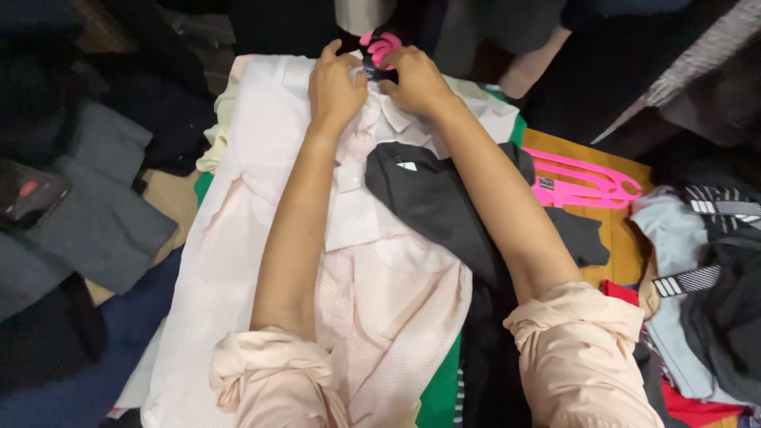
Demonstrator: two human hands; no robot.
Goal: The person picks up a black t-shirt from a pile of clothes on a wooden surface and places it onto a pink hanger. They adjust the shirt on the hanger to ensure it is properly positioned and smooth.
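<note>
A pale pink checked shirt [238,238] lies spread flat on a pile of clothes in front of me. My left hand [334,89] and my right hand [414,78] are both at its collar at the far end, fingers pinching the fabric. A pink plastic hanger hook [380,46] sticks out just above the collar between my hands. A black garment [444,206] lies under my right forearm, partly over the shirt.
More pink hangers [587,186] lie on the wooden surface [614,238] to the right. Grey and dark clothes [95,214] are heaped on the left. Striped, grey and red garments [705,277] pile at the right. Green fabric [440,388] shows beneath the shirt.
</note>
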